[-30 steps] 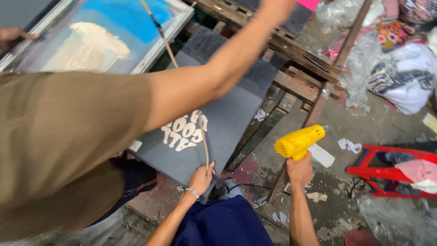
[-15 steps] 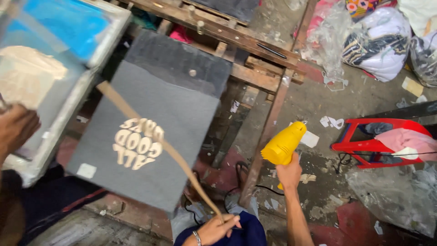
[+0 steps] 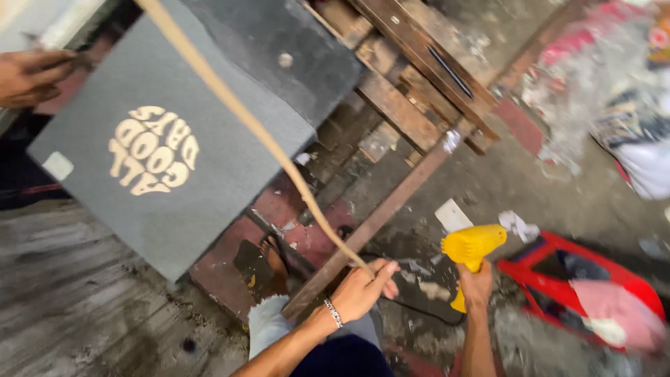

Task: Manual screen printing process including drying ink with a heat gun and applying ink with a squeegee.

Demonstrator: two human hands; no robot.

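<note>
My left hand grips the lower end of a long thin tan stick, which slants up to the top left across a grey shirt. The shirt lies flat on a board and carries a round cream print. To the right of my left hand, my right hand holds a yellow heat gun by its handle, nozzle pointing right and away from the shirt. Another person's hand rests at the shirt's upper left edge.
A rough wooden frame with a slanting leg stands behind and beside the shirt board. A foot in a sandal is under the board. A red plastic stool with pink cloth sits on the right, and plastic bags lie at the top right.
The view has swung right and closer, and the blue-and-white screen frame has left the picture. My hands keep their hold on the stick and the heat gun. The other person's arm has drawn back to the left.
</note>
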